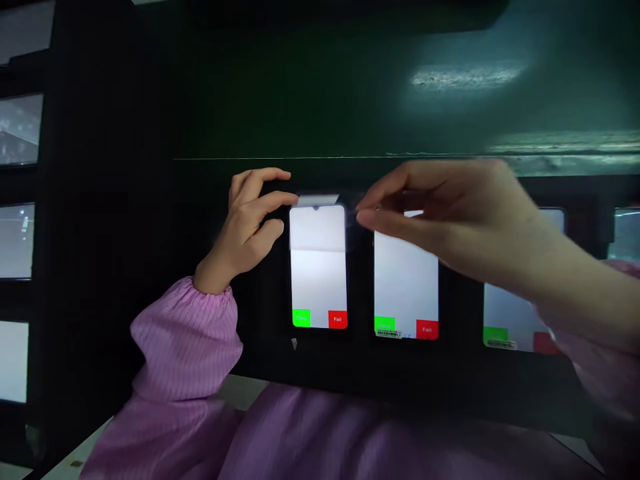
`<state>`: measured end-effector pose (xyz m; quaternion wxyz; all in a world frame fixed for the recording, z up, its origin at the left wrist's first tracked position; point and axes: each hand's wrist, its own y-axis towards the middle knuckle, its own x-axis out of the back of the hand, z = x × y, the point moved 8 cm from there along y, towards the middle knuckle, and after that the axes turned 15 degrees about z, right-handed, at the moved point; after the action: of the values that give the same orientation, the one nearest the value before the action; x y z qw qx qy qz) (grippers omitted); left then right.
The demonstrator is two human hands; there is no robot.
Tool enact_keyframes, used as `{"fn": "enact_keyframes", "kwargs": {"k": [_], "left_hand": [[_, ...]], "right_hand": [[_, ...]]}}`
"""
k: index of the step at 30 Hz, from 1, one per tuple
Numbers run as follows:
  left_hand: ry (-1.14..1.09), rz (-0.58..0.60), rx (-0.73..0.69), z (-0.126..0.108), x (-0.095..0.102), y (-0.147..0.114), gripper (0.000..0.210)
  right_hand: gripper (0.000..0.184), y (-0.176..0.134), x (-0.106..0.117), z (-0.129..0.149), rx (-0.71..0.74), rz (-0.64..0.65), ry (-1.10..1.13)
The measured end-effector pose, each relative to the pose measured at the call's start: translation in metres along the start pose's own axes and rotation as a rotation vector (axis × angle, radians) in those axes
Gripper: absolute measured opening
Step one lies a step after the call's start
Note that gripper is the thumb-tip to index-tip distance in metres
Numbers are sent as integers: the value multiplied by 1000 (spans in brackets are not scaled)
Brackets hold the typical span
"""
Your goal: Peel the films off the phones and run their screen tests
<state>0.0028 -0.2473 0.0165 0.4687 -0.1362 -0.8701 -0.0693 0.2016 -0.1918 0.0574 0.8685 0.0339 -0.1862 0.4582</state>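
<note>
Between the left hand (pixel 245 227) and the right hand (pixel 445 207), a lit smartphone (pixel 319 280) is laid face up on the dark bench (pixel 267 333), its long side pointed toward the wearer. It is placed just right of the left hand's fingertips and to the left of the right hand's pinch. Across its upper part, what appears to be a clear film (pixel 320 233) is seen, with a bright strip (pixel 319 199) at the screen's top edge.

The left hand's fingers are spread and the thumb is held apart from them; the index fingertip is brought to the phone's upper left corner, though whether contact is made cannot be told. By the right hand, thumb and index finger are pressed together, seemingly on the film's right edge.

For good handling, the film is probably best gripped only at its margin, held taut and moved slowly, with the phone steadied lightly by the left fingertips and the screen left untouched.

Below the right hand, a second smartphone (pixel 406 280) is partly covered from view; under the right forearm, a third smartphone (pixel 513 313) is seen.
</note>
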Motion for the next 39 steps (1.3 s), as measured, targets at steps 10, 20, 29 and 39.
{"fn": "enact_keyframes", "kwargs": {"k": [10,20,29,39], "left_hand": [[-78,30,32,5,-10,-2,44],[-19,-149,18,-15,21,-18,39],[208,14,-42,-67,1,-83,39],[-12,-80,-7,-75,-16,-150,34]], "right_hand": [[8,-3,9,-4,-96,-119,112],[12,-7,3,-12,-68,-110,102],[17,-8,-9,-17,-46,-91,125],[31,-75,-63,2,74,419,-333]]}}
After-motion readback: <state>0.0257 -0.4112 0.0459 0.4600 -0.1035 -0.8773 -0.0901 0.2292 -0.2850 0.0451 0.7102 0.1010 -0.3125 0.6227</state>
